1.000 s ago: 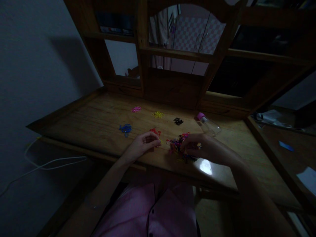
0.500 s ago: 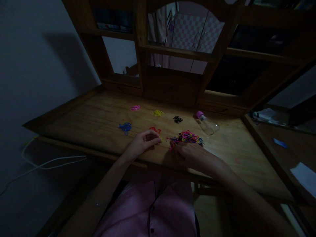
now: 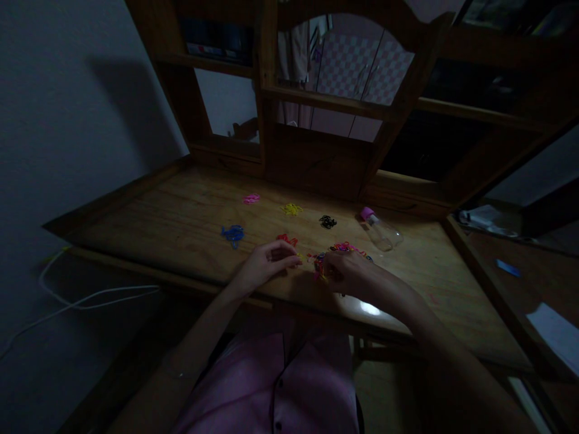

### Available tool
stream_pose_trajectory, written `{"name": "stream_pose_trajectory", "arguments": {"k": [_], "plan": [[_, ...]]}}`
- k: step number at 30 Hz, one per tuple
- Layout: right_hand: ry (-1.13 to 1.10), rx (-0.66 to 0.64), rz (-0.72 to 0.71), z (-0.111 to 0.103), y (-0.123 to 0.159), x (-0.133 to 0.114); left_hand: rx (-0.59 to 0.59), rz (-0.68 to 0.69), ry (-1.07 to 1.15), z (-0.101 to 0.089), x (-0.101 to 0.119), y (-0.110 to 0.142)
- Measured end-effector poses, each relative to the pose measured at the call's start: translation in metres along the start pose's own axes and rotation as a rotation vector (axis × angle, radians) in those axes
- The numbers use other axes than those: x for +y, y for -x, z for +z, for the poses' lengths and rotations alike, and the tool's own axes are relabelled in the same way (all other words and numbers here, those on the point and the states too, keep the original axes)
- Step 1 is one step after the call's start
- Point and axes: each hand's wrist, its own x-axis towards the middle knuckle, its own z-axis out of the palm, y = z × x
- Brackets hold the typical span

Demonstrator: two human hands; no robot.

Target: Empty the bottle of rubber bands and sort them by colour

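My left hand [image 3: 272,263] rests low over the desk, its thumb and fingertips closed on yellow rubber bands [image 3: 300,257]. To its right, my right hand [image 3: 350,269] reaches into a mixed heap of coloured rubber bands [image 3: 344,246] and covers much of it. Its fingers are bent together; what lies between them is hidden. Sorted small piles lie beyond my hands: red bands [image 3: 286,240], blue bands [image 3: 233,234], pink bands [image 3: 251,199], yellow bands [image 3: 291,209] and black bands [image 3: 328,222].
A clear bottle with a pink cap [image 3: 382,232] lies on its side behind the heap. The wooden desk [image 3: 172,211] has a shelf unit with openings [image 3: 316,154] along its back. White cables [image 3: 104,295] hang at the left, and a sheet of paper [image 3: 554,330] lies far right.
My right hand has shifted slightly up over the heap, hiding more of it. My left hand has moved a little to the right, still pinching at the yellow bands. The view has tilted slightly.
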Motion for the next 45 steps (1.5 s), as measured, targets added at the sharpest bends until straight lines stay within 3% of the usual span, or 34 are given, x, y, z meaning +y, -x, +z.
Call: {"name": "stream_pose_trajectory", "arguments": {"k": [6, 10, 17, 25, 29, 34, 38, 40, 42, 45], "plan": [[-0.153, 0.148, 0.016, -0.022, -0.017, 0.015, 0.013, 0.021, 0.026, 0.000, -0.004, -0.002], [-0.224, 0.269, 0.001, -0.026, -0.063, 0.032, 0.016, 0.038, 0.033, 0.000, -0.007, -0.003], [-0.200, 0.299, 0.051, -0.009, -0.164, 0.062, -0.005, 0.009, 0.013, 0.002, -0.011, -0.002], [-0.133, 0.197, 0.027, 0.004, -0.202, 0.072, -0.030, 0.041, 0.025, 0.003, -0.014, -0.003], [-0.121, 0.201, 0.030, -0.004, -0.200, 0.071, -0.022, 0.037, 0.038, 0.005, -0.017, -0.002], [-0.033, 0.366, 0.077, -0.031, -0.164, 0.078, 0.173, 0.088, -0.025, -0.007, -0.011, -0.017], [0.021, 0.551, 0.084, -0.046, -0.118, 0.095, 0.168, 0.282, -0.315, -0.040, 0.008, -0.066], [0.033, 0.627, 0.085, -0.046, -0.097, 0.104, 0.071, 0.306, -0.505, -0.054, 0.015, -0.096], [0.032, 0.684, 0.114, -0.042, -0.080, 0.112, 0.013, 0.300, -0.696, -0.060, 0.017, -0.121], [0.024, 0.716, 0.153, -0.034, -0.061, 0.121, -0.010, 0.312, -0.775, -0.056, 0.011, -0.140]]}}
